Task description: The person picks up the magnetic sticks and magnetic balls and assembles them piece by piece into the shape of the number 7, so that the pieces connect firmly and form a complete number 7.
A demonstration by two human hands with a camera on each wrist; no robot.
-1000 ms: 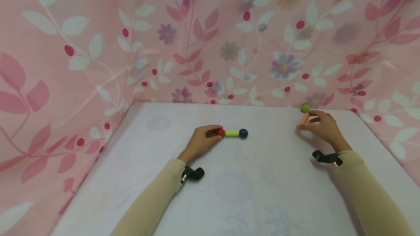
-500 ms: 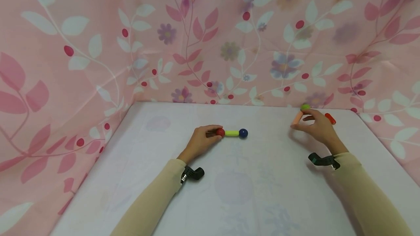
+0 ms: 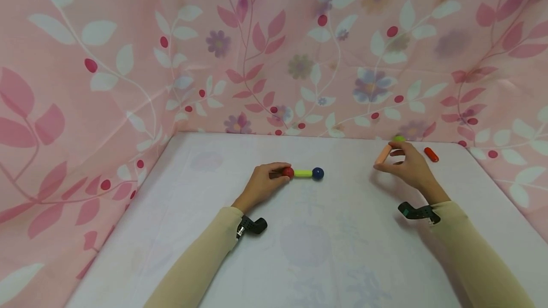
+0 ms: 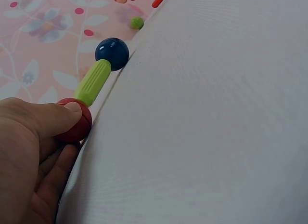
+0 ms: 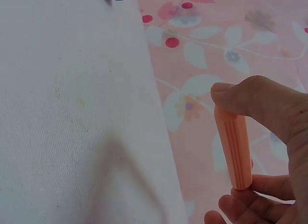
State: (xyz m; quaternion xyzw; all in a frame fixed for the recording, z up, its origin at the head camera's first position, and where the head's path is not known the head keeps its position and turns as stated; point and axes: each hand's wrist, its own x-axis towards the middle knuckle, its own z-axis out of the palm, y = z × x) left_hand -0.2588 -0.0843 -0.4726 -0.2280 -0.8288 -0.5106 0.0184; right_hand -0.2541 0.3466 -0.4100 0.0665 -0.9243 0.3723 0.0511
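Note:
My left hand grips a red ball between thumb and fingers. A ribbed lime-yellow rod joins that ball to a dark blue ball, and the joined piece lies level over the white table. On the right, my right hand holds an orange ribbed rod endwise, thumb on one end and fingertips at the other. In the head view this rod slants close above the table, left of the hand. Part of a green ball shows behind the right fingers.
A red rod lies on the table to the right of my right hand. Pink floral cloth hangs along the back and left edges of the white table. Both wrists carry black camera mounts.
My right hand has moved left with the orange rod, uncovering the red rod and now partly covering the green ball. The left hand and its joined piece have stayed in place.

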